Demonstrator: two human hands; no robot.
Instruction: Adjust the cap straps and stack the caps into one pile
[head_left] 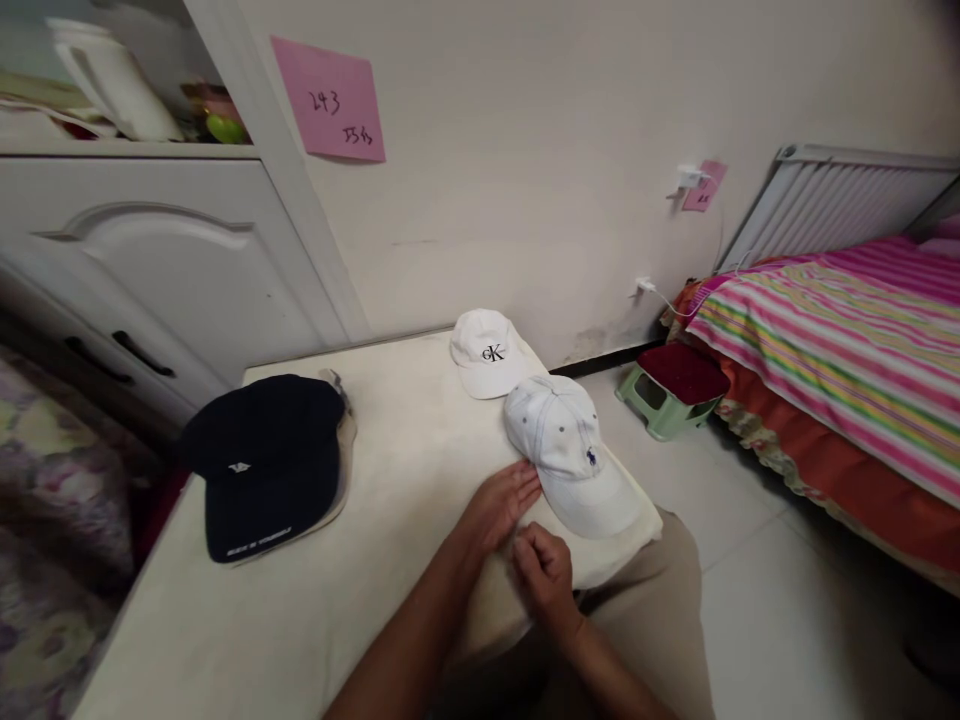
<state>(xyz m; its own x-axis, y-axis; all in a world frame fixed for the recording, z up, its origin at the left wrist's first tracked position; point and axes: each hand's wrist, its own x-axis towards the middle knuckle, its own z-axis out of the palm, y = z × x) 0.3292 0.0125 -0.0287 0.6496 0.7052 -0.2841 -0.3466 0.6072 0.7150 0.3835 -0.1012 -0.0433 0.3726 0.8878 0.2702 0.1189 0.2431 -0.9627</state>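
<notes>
A pale cap with a small dark blue logo [559, 430] lies at the right edge of the cream-covered table [397, 450], its brim toward me. My left hand [504, 503] has its fingers stretched out, their tips at the left side of this cap. Just below the brim is my right hand [543, 567], its fingers curled in; whether they hold anything is hidden. Behind the pale cap sits a white cap with black letters [484, 350]. On the left side of the table, a dark navy cap [270, 450] rests on top of a beige one [346, 455].
A white cabinet [157, 260] stands at the left behind the table, against the wall. To the right are a green stool with a red top [660, 400] and a bed with a striped cover [847, 340]. A pink note [330, 100] hangs on the wall.
</notes>
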